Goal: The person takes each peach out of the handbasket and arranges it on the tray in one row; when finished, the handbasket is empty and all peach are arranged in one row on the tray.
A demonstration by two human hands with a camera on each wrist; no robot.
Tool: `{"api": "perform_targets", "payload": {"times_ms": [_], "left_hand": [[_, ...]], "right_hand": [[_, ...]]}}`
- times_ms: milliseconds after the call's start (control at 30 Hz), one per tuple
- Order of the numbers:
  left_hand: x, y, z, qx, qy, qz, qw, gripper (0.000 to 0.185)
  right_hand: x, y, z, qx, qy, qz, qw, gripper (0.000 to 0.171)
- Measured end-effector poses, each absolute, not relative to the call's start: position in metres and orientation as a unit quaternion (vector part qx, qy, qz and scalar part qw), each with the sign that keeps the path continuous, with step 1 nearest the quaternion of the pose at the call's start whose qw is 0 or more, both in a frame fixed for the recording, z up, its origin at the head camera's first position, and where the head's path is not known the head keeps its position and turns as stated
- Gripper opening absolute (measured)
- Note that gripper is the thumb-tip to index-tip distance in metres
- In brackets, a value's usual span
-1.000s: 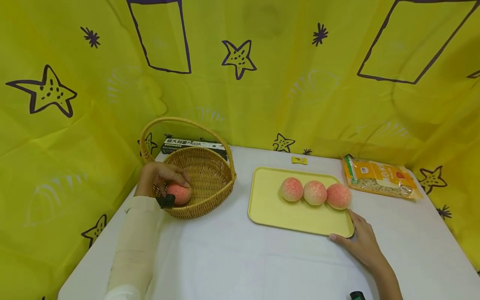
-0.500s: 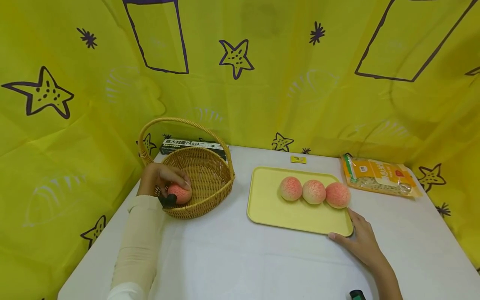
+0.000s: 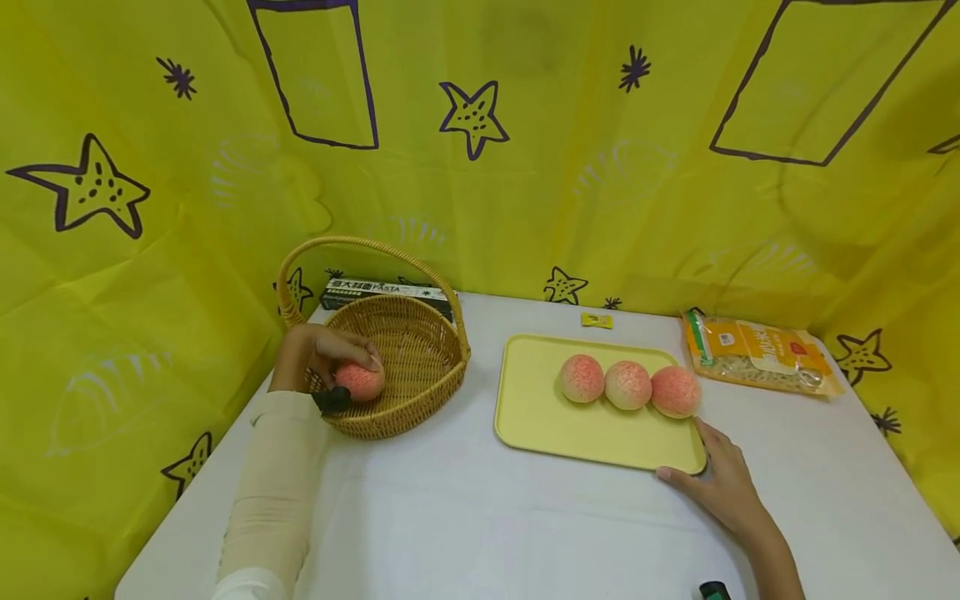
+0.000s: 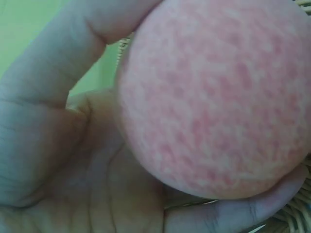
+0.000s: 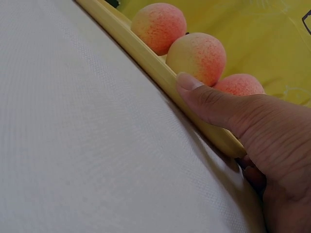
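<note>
My left hand (image 3: 324, 350) reaches into the left side of a wicker basket (image 3: 416, 358) and holds a pink peach (image 3: 362, 382) there. Close up in the left wrist view, the peach (image 4: 214, 97) sits between the thumb and fingers, its speckled skin filling much of the picture. On the right, my right hand (image 3: 723, 483) grips the near right corner of a yellow tray (image 3: 540, 417). The right wrist view shows its thumb (image 5: 206, 99) along the tray's rim (image 5: 150, 65), the other fingers mostly hidden. Three peaches, a left (image 3: 581, 378), a middle (image 3: 628, 385) and a right one (image 3: 677, 392), lie in a row on the tray.
The basket's tall handle (image 3: 367, 240) arches over its opening. Behind it lies a pasta box (image 3: 390, 290). A small yellow packet (image 3: 597, 320) rests beyond the tray, and an orange food bag (image 3: 761, 354) lies at the back right. A yellow curtain (image 3: 540, 208) surrounds the white table (image 3: 465, 517).
</note>
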State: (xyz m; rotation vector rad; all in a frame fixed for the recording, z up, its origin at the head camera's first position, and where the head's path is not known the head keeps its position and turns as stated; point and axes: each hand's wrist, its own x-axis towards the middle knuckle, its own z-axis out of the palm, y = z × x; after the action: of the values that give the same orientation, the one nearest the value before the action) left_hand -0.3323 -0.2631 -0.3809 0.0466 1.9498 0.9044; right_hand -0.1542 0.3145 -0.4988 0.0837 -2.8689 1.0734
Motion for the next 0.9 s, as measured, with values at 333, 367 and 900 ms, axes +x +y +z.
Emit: {"api": "perform_targets", "payload": {"times_ms": [333,367,900], "left_hand": [[-0.3317,-0.2595,-0.375,0.061,0.779,0.429,0.453,0.042],[-0.331,-0.2591,-0.3751,0.064,0.771,0.443,0.452,0.042],[-0.3293,-0.2575,-0.3757,0.181,0.72,0.525,0.416,0.033]], "right_hand": [[-0.1555,0.3147,-0.5001,0.03,-0.935,0.351,0.043,0.102],[-0.1556,0.3146,-0.5002,0.031,-0.935,0.351,0.044,0.102],[-0.1568,0.3169,-0.501,0.028,-0.935,0.351,0.041,0.102]]}}
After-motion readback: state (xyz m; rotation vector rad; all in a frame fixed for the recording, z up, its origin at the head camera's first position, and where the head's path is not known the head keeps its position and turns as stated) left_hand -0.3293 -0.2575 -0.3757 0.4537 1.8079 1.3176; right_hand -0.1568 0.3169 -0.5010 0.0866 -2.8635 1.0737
